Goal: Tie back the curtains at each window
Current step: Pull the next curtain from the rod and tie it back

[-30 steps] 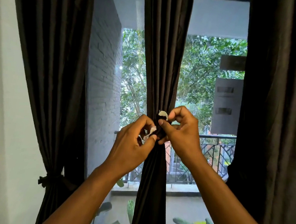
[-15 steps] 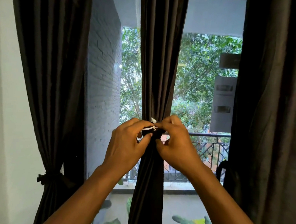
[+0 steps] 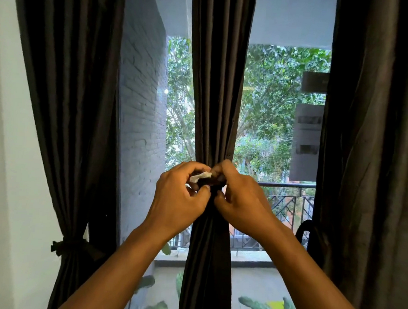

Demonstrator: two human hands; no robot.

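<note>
Middle curtain (image 3: 216, 95) at twelve o'clock, hanging straight down the window's centre, gathered to a narrow waist at hand level. Left hand (image 3: 179, 201) at ten o'clock of the waist, fingers curled, thumb and forefinger pinching a pale strip, apparently the end of a tie (image 3: 200, 177); too small to tell whether cloth or tape. Right hand (image 3: 240, 202) at two o'clock of the waist, fingers curled in, pinching what looks like the tie's other end against the bunched fabric. Thumbs nearly meeting over the gather. Knot not yet seen finished.

Left curtain (image 3: 64, 96) at nine o'clock, already bound low with a dark band (image 3: 71, 246). Right curtain (image 3: 377, 142) at three o'clock, a dark loop (image 3: 304, 230) showing at its inner edge, binding unclear.

Handling, as judged: fabric soft, limp, fairly heavy in drape, prone to spreading once grip loosens. Tie thin, light, likely to slip from fingertips. Best hold at the waist itself, pleats squeezed together, tie ends pinched close to the crossing.
</note>
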